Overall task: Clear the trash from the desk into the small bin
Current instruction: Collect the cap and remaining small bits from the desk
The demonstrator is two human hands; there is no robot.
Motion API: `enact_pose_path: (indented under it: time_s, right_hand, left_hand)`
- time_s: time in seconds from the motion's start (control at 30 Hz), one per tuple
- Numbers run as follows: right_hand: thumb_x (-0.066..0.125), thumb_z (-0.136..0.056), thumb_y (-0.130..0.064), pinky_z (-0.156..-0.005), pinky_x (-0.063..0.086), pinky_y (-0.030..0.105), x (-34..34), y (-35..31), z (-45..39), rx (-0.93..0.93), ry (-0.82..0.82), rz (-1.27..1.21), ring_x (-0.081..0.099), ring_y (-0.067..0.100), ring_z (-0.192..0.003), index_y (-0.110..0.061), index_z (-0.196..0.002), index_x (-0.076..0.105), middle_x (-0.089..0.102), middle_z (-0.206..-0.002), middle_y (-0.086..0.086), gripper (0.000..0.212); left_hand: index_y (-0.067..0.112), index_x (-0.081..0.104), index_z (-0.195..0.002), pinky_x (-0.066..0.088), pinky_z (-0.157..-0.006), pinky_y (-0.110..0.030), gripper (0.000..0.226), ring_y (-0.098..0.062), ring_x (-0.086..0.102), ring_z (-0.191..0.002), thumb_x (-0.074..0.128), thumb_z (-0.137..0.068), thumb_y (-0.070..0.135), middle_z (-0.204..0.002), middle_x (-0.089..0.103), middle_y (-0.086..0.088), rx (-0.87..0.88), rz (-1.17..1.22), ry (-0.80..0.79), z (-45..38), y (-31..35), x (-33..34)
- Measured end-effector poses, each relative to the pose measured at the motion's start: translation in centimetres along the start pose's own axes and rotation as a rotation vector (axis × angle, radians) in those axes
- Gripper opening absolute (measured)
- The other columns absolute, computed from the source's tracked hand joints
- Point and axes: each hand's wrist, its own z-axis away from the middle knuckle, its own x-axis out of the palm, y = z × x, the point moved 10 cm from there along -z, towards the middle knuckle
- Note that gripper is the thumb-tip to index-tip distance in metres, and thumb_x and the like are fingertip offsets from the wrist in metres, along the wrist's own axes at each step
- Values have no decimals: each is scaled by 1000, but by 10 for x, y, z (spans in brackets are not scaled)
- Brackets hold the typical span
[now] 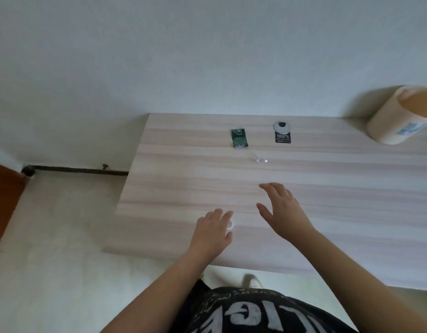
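A light wooden desk stands against the wall. Near its back edge lie a green wrapper and a black tag printed "100%". A small clear plastic scrap lies a little nearer. The beige small bin stands at the back right corner. My left hand rests near the front edge with its fingers on a small white object, which is partly hidden. My right hand hovers over the desk with fingers spread and nothing in it.
A silver round cable grommet sits in the desk just behind the black tag. The desk's left edge drops to a pale floor, where a dark pipe runs along the wall.
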Motion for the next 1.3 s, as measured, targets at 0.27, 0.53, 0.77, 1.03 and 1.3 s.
enact_pose_path:
  time_s: [0.27,0.53,0.77,1.03,1.3]
  right_hand:
    - [54,-92,-30,-103,38,43,-5,-10,-17,248,156,7,45,27,-123,-16,-136,41,46,-136,7,48]
    - [53,-92,-30,-102,38,43,-2,-14,-19,332,213,35,46,28,-120,-17,-136,41,47,-134,7,48]
    - [52,-92,-28,-98,40,41,7,9,-56,302,202,-8,49,27,-117,-16,-133,44,50,-131,6,44]
    - [57,-89,-27,-93,42,44,13,68,-135,264,169,-26,50,30,-114,-15,-134,44,52,-128,9,48]
    - [57,-84,-51,-95,37,44,52,100,-207,279,59,84,39,28,-120,-23,-138,34,42,-131,8,65]
  left_hand:
    - [23,33,-129,46,-82,-48,46,-34,46,-115,53,-87,23,-139,36,-15,326,-111,-144,-40,-11,35]
    - [13,53,-95,46,-66,-39,15,-32,56,-86,55,-80,8,-102,53,-11,481,-159,-187,-55,-6,39]
    - [11,44,-100,49,-64,-42,22,-33,59,-85,46,-80,19,-96,54,-11,320,-74,-243,-86,-28,43]
    - [11,45,-127,49,-72,-38,42,-32,62,-90,48,-85,10,-114,55,-13,140,-45,-101,-132,-48,17]
    - [10,45,-131,43,-91,-41,58,-35,48,-105,41,-78,-14,-113,50,-19,25,198,88,-247,-48,-55]
